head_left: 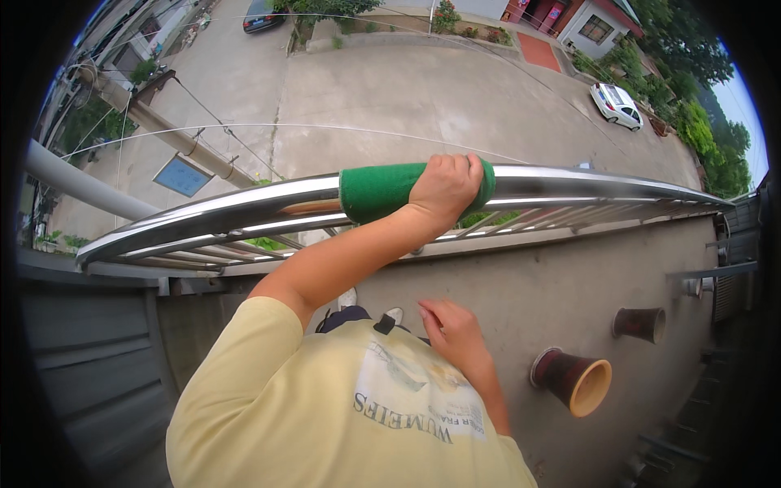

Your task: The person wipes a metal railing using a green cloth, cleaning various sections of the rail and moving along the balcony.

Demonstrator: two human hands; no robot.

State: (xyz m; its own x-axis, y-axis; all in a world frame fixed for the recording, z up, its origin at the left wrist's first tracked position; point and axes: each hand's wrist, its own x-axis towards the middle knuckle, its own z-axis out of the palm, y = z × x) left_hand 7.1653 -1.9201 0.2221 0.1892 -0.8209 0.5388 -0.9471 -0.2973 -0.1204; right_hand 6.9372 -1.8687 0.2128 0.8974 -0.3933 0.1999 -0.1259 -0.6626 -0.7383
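My left hand (446, 186) grips a green cloth (378, 190) that is draped over the top of a polished metal handrail (549, 181). The cloth wraps the rail's upper side, and my fingers curl over its far edge near the right end of the cloth. Low in front of my body, my right hand (454, 329) touches neither cloth nor rail. Its fingers are partly curled and nothing shows in them, though the palm side is hidden.
Thin metal bars (488, 227) run below the handrail. Two dark flared pots (564, 378) (639, 323) stand on the concrete floor at right. A grey pipe (91, 183) passes outside the rail at left. Far below lie a paved yard, a white car (616, 107) and a dark car (263, 16).
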